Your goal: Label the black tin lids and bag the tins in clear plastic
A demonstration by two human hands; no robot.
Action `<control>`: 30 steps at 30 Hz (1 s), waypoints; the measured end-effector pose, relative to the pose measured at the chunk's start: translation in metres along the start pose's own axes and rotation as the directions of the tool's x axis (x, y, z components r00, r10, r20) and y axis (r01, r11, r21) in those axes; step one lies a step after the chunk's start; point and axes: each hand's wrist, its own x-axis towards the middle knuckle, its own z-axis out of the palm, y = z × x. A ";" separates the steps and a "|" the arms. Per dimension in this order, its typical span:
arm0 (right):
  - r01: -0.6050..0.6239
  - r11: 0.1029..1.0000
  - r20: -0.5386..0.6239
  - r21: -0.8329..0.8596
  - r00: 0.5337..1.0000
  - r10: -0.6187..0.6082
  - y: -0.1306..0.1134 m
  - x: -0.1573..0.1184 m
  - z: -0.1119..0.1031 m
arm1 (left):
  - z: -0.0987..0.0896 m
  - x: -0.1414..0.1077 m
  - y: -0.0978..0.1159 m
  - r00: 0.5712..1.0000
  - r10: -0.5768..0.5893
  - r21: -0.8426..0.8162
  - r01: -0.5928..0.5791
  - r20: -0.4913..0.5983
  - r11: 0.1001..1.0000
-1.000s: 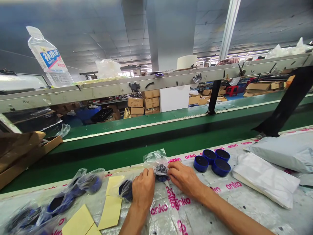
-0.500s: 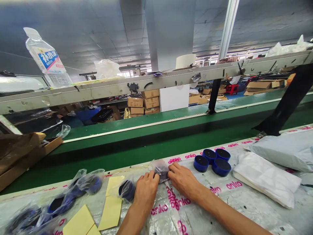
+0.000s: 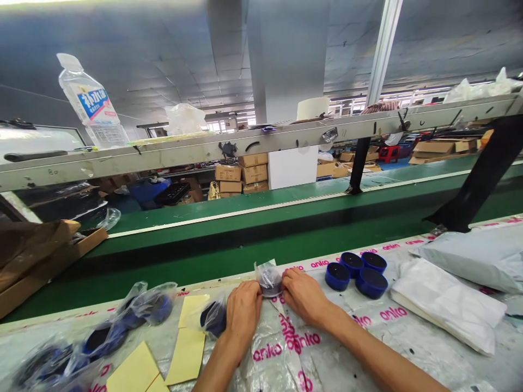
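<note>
Between my hands sits a small clear plastic bag [image 3: 268, 280] wrapped around a round dark blue item, with one corner sticking up. My left hand [image 3: 244, 316] pinches its left side, and my right hand [image 3: 304, 296] presses its right side. Just right of my right hand stand several round blue pieces with dark tops [image 3: 354, 275], unwrapped. Left of my left hand, a bagged blue round item [image 3: 214, 318] lies on a yellow paper sheet [image 3: 186, 348]. Further left lie several more bagged blue items [image 3: 107, 337].
White packets [image 3: 447, 305] and a pale grey mailer [image 3: 478, 256] lie at the right of the printed plastic-covered bench. A green conveyor belt [image 3: 245, 245] runs behind it, under a metal rail [image 3: 204, 144]. A cardboard box [image 3: 36, 261] stands at the left.
The bag between my hands has been folded tighter and now looks smaller, with less loose plastic standing up. My hands have drawn closer around it.
</note>
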 end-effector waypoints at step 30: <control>-0.156 0.975 0.005 0.158 0.988 0.157 -0.004 0.001 -0.009 | 0.019 0.003 0.005 0.988 -0.133 -0.236 0.110 -0.080 0.965</control>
